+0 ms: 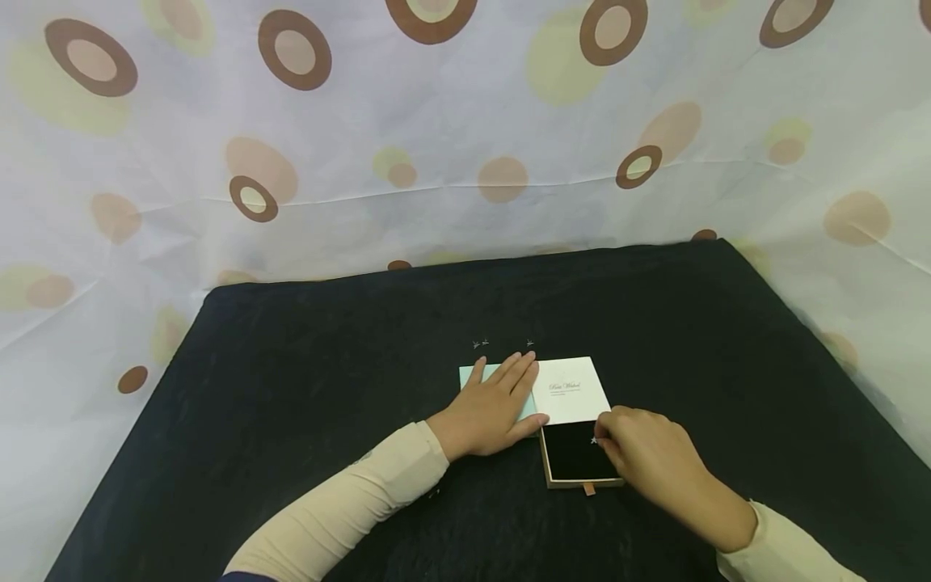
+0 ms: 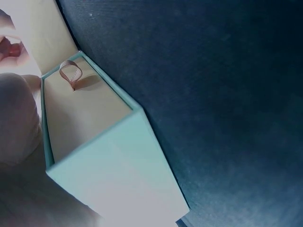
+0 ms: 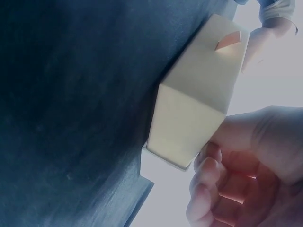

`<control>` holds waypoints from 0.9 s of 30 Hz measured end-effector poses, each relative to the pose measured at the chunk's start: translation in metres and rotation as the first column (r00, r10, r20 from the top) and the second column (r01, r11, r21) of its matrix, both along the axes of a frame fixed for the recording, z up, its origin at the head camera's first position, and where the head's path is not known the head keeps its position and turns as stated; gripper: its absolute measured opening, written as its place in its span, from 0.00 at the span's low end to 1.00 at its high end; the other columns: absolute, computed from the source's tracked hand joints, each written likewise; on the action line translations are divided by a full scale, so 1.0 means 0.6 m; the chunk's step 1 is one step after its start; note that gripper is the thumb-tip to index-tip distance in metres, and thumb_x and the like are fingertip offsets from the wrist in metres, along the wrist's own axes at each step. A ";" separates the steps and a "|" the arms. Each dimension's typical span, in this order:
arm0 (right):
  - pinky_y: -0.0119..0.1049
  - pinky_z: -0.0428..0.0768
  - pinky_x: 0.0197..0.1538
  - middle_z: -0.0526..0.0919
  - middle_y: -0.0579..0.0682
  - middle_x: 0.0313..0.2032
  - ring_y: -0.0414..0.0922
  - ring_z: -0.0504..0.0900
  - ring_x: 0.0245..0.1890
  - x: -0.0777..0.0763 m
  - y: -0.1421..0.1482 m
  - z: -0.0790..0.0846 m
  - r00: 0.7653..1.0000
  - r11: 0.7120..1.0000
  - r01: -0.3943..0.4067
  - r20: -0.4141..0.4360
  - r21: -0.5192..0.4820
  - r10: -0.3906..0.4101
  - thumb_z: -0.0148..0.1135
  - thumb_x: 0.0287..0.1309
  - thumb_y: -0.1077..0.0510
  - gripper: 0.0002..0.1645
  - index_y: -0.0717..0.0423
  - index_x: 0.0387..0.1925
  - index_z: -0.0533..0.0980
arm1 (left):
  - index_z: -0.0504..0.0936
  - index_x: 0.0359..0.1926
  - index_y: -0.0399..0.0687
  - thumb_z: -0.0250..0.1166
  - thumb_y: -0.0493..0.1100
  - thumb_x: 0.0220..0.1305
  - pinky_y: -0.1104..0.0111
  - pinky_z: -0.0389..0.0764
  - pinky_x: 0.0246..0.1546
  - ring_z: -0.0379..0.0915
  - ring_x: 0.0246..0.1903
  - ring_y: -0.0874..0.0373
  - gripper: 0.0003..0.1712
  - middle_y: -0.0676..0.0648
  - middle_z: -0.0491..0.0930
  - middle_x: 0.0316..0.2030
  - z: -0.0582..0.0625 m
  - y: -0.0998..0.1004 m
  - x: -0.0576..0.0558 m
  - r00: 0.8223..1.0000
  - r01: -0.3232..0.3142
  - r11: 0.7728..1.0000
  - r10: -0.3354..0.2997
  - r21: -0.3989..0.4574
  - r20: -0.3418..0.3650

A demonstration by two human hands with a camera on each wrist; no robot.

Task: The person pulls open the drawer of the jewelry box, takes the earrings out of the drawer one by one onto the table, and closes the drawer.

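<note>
My left hand lies flat with spread fingers on a light blue box and its thumb reaches the white lid of a drawer box. In the left wrist view the blue box shows a cream drawer front with a ribbon loop. The white box's drawer, lined in black, is pulled out towards me. Above its right side my right hand pinches a tiny silvery star-like piece at its fingertips. In the right wrist view the cream drawer stands beside the curled fingers.
Three tiny silvery pieces lie on the dark cloth behind the boxes, two together and one farther right. An orange-brown ribbon tab sticks out from the drawer front. A patterned white curtain surrounds the table's far side.
</note>
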State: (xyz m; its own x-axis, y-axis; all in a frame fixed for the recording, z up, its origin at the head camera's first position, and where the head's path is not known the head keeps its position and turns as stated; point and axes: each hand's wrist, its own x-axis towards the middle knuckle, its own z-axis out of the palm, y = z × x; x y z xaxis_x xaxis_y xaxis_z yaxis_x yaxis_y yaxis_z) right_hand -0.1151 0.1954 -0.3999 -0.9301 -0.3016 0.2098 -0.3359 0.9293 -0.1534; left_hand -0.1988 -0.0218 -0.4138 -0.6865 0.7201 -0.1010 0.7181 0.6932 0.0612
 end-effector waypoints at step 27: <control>0.26 0.62 0.18 0.73 0.36 0.20 0.30 0.62 0.17 0.002 0.000 0.009 0.999 0.999 -0.034 -0.024 -0.032 0.033 0.72 0.47 0.64 0.10 0.47 0.22 0.80 | 0.42 0.76 0.46 0.33 0.67 0.72 0.45 0.45 0.69 0.34 0.75 0.56 0.43 0.48 0.39 0.76 -0.002 0.003 0.000 1.000 -0.002 1.000 0.002 0.000 -0.013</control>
